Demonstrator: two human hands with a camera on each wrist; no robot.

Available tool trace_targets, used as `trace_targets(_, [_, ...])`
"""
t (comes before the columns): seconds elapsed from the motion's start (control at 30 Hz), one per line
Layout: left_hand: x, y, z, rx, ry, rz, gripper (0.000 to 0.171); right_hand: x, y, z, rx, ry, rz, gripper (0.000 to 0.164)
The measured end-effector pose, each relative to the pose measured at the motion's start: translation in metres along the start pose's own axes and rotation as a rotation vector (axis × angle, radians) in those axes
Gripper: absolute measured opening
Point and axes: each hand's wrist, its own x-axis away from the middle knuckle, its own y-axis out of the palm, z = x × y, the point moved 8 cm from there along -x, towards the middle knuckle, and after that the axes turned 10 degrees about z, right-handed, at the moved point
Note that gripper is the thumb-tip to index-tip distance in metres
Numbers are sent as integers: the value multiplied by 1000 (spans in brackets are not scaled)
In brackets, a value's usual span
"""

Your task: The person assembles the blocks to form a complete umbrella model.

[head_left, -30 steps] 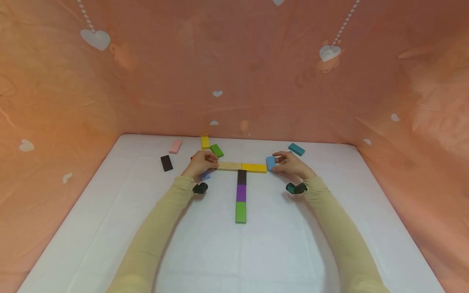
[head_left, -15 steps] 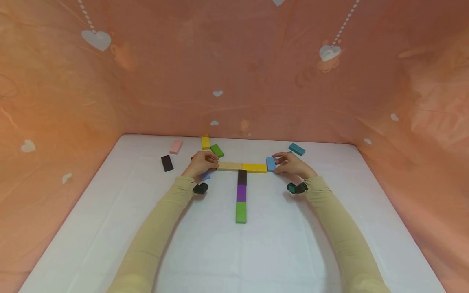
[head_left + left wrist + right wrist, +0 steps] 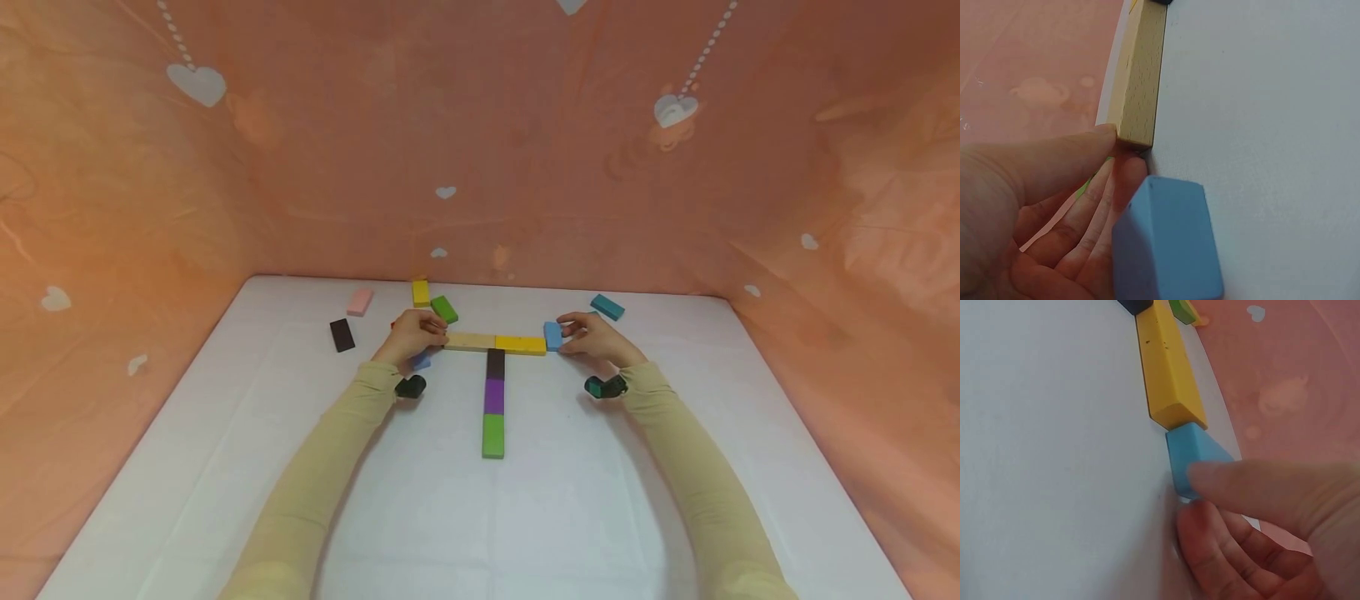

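Light-blue block (image 3: 552, 336): qty 1, set crosswise at R end of a row, w/ 1 row yellow block (image 3: 521, 345) & 1 wood block (image 3: 469, 341). Stem, 3 pcs end to end twd the person: 1 stem black block (image 3: 496, 363), 1 purple block (image 3: 493, 397), 1 stem green block (image 3: 492, 437). Loose on white table (image 3: 562, 517): 1 ea. pink block (image 3: 360, 302), loose black block (image 3: 342, 335), rear yellow block (image 3: 421, 292), rear green block (image 3: 444, 309), teal block (image 3: 607, 307), plus 1 blue block (image 3: 421, 361) part-hidden by L wrist.

R hand (image 3: 595, 337) was narrow, thumb & fingers pinching light-blue block; L hand (image 3: 411, 335) likewise pinched wood block's L end, other fingers curled. Light-blue block looked smooth, plain, lying flat, v. close to or touching row yellow block; wood block showed dark grain flecks.
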Motion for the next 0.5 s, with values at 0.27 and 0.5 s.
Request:
trace_targets(0.27, [1,0,1,9,6,-1,24,0,0,-2,33,1,14,55])
trace_targets(0.5, [0,0,-3,26,-20,5,24,-2,2,-5,45,-38,12,55])
